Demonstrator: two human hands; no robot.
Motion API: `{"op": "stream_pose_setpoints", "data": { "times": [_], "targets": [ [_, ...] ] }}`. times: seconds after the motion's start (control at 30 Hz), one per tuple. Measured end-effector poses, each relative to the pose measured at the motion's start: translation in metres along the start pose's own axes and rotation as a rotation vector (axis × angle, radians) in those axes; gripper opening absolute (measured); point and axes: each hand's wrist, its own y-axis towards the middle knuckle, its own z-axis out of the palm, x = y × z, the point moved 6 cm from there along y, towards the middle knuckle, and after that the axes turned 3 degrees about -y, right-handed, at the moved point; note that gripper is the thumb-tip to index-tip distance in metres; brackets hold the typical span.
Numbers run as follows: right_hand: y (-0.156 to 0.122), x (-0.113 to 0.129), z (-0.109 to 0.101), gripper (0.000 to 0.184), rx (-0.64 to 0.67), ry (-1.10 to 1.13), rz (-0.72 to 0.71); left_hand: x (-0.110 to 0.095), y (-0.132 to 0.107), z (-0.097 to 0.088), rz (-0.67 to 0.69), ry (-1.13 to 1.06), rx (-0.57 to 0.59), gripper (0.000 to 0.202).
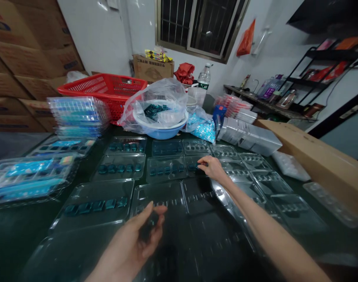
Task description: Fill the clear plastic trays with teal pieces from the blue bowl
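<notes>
Clear trays [164, 168] of teal pieces, laid out on dark counter [8, 235].
Right hand [214, 169]: grip pinched on teal piece [200, 165] at a far-middle tray. Left hand [132, 246], near: grip loosely curled around dark pieces [149, 231].

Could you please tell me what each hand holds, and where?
Left hand seems to cup dark pieces between thumb and fingers. Right hand touches a teal piece with fingertips; grip unclear.

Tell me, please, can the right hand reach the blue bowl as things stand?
Probably yes: the right hand rests on a tray near the blue bowl, with only flat trays between.
</notes>
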Motion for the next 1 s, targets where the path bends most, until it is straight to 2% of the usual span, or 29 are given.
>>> {"op": "stream_pose_setpoints", "data": {
  "times": [0.2,0.43,0.6,0.63,0.7,0.77,0.8,0.83,0.9,1.0],
  "targets": [
    [0.001,0.009,0.008,0.009,0.048,-0.134,-0.059,-0.007,-0.002,-0.004,0.115,-0.007,0.007,0.031],
    [0.003,0.008,0.012,0.01,0.054,-0.247,-0.053,-0.007,-0.013,0.002,0.016,-0.004,-0.014,0.028],
    [0.006,0.019,0.004,0.007,0.088,-0.26,-0.09,-0.01,-0.005,0.005,0.15,-0.05,0.073,0.022],
    [0.004,0.027,0.0,0.008,0.08,-0.256,-0.097,-0.011,-0.004,0.006,0.172,-0.061,0.093,0.02],
    [-0.008,0.05,-0.011,0.023,0.045,-0.248,-0.106,-0.01,-0.004,0.005,0.19,-0.081,0.105,0.018],
    [-0.03,0.085,-0.022,0.037,0.004,-0.199,-0.143,-0.008,-0.004,0.003,0.196,-0.088,0.087,0.018],
    [-0.043,0.106,-0.027,0.037,-0.004,-0.157,-0.181,-0.006,-0.004,0.001,0.196,-0.094,0.079,0.017],
    [-0.058,0.13,-0.031,0.034,-0.012,-0.015,-0.276,-0.005,-0.004,0.0,0.2,-0.107,0.076,0.017],
    [-0.086,0.173,-0.034,0.024,0.046,0.144,-0.445,-0.001,-0.003,0.0,0.211,-0.149,0.089,0.015],
    [-0.107,0.205,-0.032,0.017,0.089,0.126,-0.504,0.005,-0.003,0.001,0.215,-0.161,0.086,0.014]
  ]
}}
